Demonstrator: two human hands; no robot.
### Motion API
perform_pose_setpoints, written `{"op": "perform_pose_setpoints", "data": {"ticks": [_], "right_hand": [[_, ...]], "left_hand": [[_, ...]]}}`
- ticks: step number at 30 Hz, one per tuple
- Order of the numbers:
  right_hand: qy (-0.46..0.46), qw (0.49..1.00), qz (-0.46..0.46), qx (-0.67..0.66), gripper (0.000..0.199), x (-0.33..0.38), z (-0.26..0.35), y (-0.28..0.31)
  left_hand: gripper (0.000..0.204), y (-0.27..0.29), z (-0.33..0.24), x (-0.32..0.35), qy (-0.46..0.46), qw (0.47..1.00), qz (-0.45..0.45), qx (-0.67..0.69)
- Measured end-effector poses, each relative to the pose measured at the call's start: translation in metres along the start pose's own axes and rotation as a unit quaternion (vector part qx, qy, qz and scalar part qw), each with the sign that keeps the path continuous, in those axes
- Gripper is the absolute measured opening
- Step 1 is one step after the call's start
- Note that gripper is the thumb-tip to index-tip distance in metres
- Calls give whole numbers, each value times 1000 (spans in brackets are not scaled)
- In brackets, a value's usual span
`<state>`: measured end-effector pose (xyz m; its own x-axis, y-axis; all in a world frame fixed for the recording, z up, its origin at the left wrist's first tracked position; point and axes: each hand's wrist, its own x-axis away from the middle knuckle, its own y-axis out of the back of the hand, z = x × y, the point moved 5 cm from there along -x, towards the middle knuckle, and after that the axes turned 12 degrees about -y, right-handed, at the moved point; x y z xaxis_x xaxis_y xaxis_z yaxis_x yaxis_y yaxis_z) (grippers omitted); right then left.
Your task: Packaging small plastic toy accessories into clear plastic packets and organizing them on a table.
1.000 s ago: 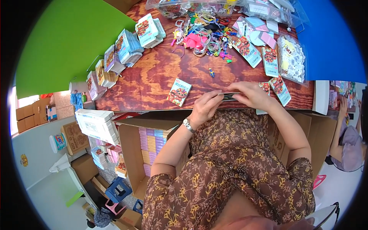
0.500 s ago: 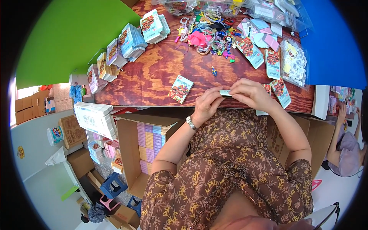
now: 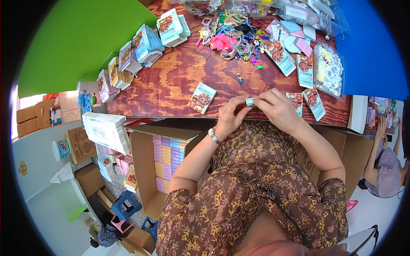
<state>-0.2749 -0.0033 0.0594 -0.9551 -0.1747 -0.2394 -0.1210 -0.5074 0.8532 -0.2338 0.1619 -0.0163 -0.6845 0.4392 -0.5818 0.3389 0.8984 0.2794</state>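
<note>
At the table's front edge, my left hand [image 3: 232,113], with a watch on its wrist, pinches one end of a small pale green-white carton [image 3: 250,101]. The fingers of my right hand [image 3: 275,106] close on its other end; most of the carton is hidden by both hands. A flat printed carton [image 3: 202,98] lies on the table left of my hands. Just beyond them is a tiny blue and yellow toy figure [image 3: 239,78]. Several more printed cartons [image 3: 313,103] lie to the right, one of them close beside my right hand.
A heap of colourful bands and trinkets [image 3: 232,40] lies at the back. Stacks of flat cartons [image 3: 147,46] line the left side. A clear tray of white pieces [image 3: 329,70] stands at right. Below the table edge is an open cardboard box [image 3: 145,170] with small packs. Another person [image 3: 382,170] sits far right.
The carton between my hands has tilted, showing its end more squarely. My right hand has shifted slightly left and down, uncovering more of the printed carton beside it.
</note>
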Motion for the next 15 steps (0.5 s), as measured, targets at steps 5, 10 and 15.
{"op": "perform_pose_setpoints", "data": {"ticks": [5,10,15], "right_hand": [[47,996,-16,78,28,6,14,-2],[96,986,-89,105,31,23,18,-6],[112,985,-89,97,31,30,16,-11]], "left_hand": [[34,1,-10,-7,-95,992,27,-72],[33,0,-13,-1,-114,989,44,-83],[31,0,-18,5,-156,968,89,-172]]}}
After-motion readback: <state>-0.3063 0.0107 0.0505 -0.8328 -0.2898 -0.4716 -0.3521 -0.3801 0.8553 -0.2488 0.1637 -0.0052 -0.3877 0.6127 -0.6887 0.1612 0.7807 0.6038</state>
